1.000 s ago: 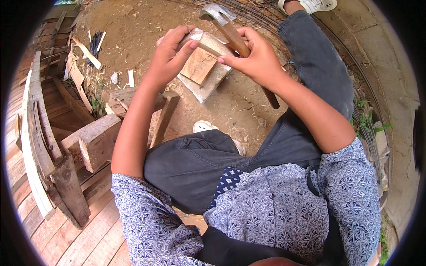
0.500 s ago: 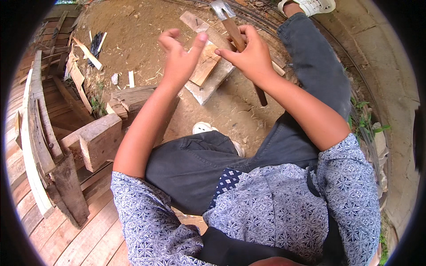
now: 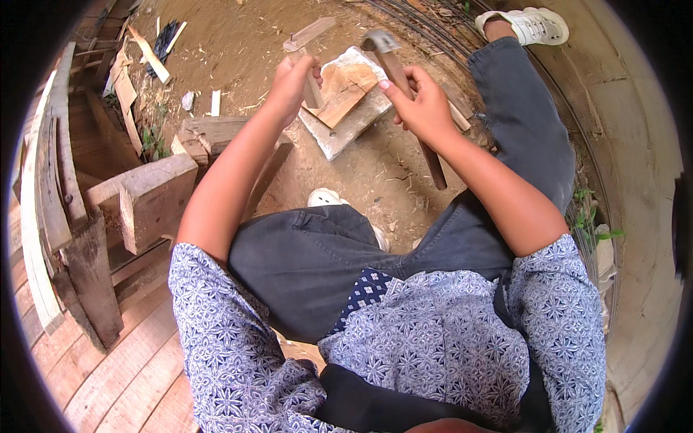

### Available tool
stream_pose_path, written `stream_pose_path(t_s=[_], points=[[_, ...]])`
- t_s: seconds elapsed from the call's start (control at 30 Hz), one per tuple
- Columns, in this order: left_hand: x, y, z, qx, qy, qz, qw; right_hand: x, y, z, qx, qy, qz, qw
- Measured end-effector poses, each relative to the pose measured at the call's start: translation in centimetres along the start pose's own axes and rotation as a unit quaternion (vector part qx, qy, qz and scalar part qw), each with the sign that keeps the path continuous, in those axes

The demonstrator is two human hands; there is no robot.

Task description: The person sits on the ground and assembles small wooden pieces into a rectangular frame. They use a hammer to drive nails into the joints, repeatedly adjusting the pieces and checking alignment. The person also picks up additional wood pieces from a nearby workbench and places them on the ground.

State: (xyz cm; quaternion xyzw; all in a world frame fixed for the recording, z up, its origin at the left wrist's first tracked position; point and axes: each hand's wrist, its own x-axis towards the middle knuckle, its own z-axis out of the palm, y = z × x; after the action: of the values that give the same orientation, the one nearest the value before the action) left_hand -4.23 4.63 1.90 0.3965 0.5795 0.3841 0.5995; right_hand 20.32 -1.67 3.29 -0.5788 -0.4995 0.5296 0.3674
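Claw hammer [image 3: 393,66] in the right hand [image 3: 427,110]: its fingers are wrapped around the wooden handle partway along, the thumb on the near side of the grip, with the steel head up beyond the knuckles and the butt slanting down below the palm. The left hand [image 3: 294,85] is closed around a narrow wooden strip, part of which shows below the fist; a short wooden crosspiece [image 3: 312,33] sits across its far end, just beyond the left hand, with a nail [image 3: 291,37] standing up from it near its left end. Between the two hands, a flat wood block [image 3: 346,95] with a dark crack lies on a pale, rough slab [image 3: 345,137], which rests on the dirt ground and reaches nearer the person than either hand. Beneath the right hand and to its right, a thin light stick [image 3: 459,115] lies on the ground. Farther off to the left of the left hand are wood offcuts [image 3: 149,55] and a crumpled black scrap [image 3: 165,46]. Dark rods [image 3: 426,35] run along the ground beyond the right hand.
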Motion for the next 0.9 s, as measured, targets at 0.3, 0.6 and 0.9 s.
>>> stream_pose_path(t_s=[0.3,0.6,0.9], points=[[0.5,-4.5,0.0,0.294,-0.059,0.103,0.948,-1.7,-2.0,-0.1,0.044,-0.032,-0.018,0.998],[0.1,-7.4,1.2,0.384,0.023,0.022,0.923,-3.0,-0.9,1.8,-0.124,-0.043,-0.157,0.979],[1.4,-8.6,1.3,0.390,-0.004,0.068,0.918,-2.2,-0.6,2.9,-0.105,-0.075,-0.088,0.988]])
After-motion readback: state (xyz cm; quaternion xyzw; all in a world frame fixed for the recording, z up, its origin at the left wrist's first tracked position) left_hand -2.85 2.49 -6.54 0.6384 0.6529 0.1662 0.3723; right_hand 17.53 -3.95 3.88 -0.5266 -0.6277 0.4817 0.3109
